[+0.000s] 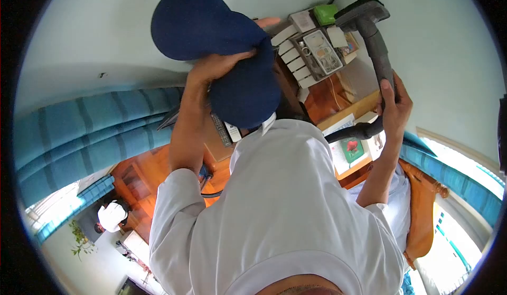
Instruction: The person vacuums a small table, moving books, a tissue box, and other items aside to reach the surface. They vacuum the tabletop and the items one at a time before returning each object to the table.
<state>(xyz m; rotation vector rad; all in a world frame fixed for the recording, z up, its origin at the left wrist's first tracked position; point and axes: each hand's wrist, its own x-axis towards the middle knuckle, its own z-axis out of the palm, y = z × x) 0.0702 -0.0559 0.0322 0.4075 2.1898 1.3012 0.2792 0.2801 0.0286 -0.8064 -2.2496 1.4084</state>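
A navy blue cushion (211, 25), with rounded lobes like a U-shaped neck pillow, is raised in my left hand (214, 67). My fingers close around its narrow middle and are partly hidden behind the fabric; fingertips show past its right edge. A white tag hangs at its lower end. On the right, my right hand (395, 107) wraps around the black handle of a vacuum cleaner hose (377, 52). Its wide floor-brush head points up near the wall, apart from the cushion. Below my hand the hose (359, 131) curves left behind my white shirt.
Beyond the cushion, a white slatted surface (296, 57) bears a tray of small items (323, 52) and a green packet (326, 14). Remotes (221, 128) lie by my left forearm. Blue curtains (95, 118) hang left. A person in white (112, 216) appears far lower left. A wooden bed frame (422, 210) stands right.
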